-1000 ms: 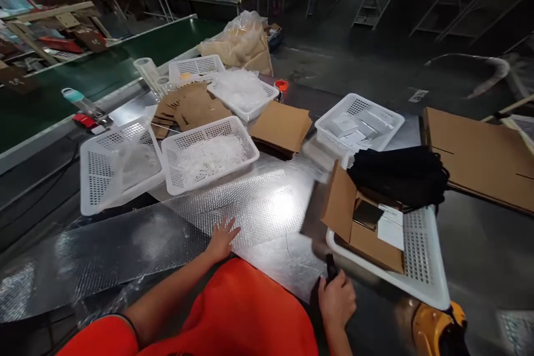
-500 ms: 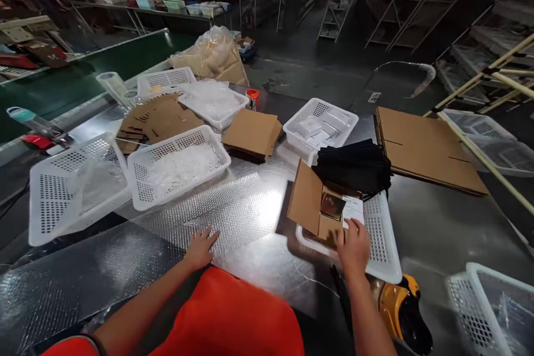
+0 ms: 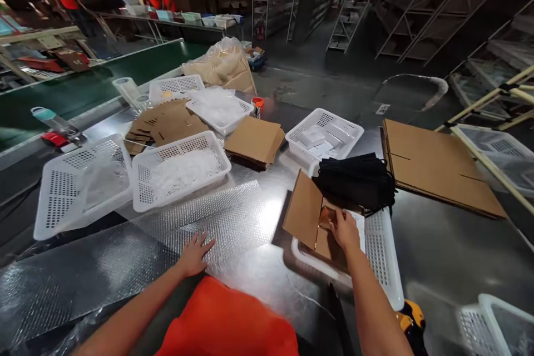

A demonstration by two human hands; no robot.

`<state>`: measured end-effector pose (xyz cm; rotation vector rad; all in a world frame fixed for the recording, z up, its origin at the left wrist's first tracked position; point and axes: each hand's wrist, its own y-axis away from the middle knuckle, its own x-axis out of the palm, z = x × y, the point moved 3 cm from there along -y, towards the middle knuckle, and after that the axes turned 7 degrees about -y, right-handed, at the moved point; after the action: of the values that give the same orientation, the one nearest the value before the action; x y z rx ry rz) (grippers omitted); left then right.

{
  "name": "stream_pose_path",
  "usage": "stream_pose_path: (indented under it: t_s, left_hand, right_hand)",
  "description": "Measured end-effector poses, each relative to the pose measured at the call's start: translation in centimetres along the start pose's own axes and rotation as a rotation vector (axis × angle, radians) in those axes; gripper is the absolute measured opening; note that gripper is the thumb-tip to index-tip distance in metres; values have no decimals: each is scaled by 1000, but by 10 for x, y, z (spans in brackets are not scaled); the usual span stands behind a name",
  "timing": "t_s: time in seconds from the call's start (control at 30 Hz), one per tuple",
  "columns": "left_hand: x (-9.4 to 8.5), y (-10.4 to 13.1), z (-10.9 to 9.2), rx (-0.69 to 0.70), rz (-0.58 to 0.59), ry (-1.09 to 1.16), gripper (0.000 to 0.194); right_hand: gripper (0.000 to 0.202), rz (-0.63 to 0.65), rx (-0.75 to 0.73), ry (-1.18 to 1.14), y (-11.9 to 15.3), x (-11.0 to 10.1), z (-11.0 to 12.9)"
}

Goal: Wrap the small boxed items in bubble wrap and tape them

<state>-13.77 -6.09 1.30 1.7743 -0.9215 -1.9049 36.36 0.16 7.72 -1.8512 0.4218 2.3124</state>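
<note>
My left hand (image 3: 195,255) lies with fingers spread on a sheet of bubble wrap (image 3: 167,245) that covers the left front of the metal table. To the right, my right hand (image 3: 345,229) reaches into an open cardboard box (image 3: 303,208). Its fingers are closed on the edge of a small, shiny, gold-coloured box (image 3: 326,217) inside; the fingertips are partly hidden. White paper (image 3: 359,228) shows beside that hand. The cardboard box rests on a white perforated basket (image 3: 379,245), and a stack of black cloth bags (image 3: 355,181) lies just behind it.
White baskets stand left, one with white shredded filler (image 3: 186,172). Flat cardboard (image 3: 253,138) sits mid-table, with larger sheets (image 3: 434,169) at right. Behind is a basket of plastic packets (image 3: 325,136). A yellow-black tape dispenser (image 3: 411,320) lies by my right forearm.
My right hand has moved forward from the cardboard box's near edge onto the shiny box. My left hand stays on the bubble wrap. The view has tilted up slightly.
</note>
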Motion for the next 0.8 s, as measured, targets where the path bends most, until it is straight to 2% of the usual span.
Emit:
stream_pose_path:
  t_s: [0.1, 0.23, 0.3, 0.47, 0.57, 0.7, 0.8]
  left_hand:
    - [0, -4, 3, 11, 5, -47, 84]
    - [-1, -8, 5, 11, -56, -56, 72]
    - [-4, -9, 4, 1, -112, -37, 66]
    - [-12, -4, -7, 50, -255, 36, 58]
    - [-17, 0, -19, 81, -288, 72, 55]
    - [-24, 1, -38, 79, -294, 71, 55]
    - [-24, -3, -45, 13, -230, 60, 58]
  right_hand:
    - [43, -20, 62, -47, 2, 0, -5]
    - [53, -137, 338, -97, 18, -3, -30]
    - [53, -152, 424, -124, 27, -3, -43]
    - [50, -115, 469, -193, 31, 3, -60]
    - [53, -101, 539, -211, 28, 3, -70]
    - [39, -57, 526, -251, 25, -1, -81]
    - [44, -64, 525, -276, 24, -1, -81]
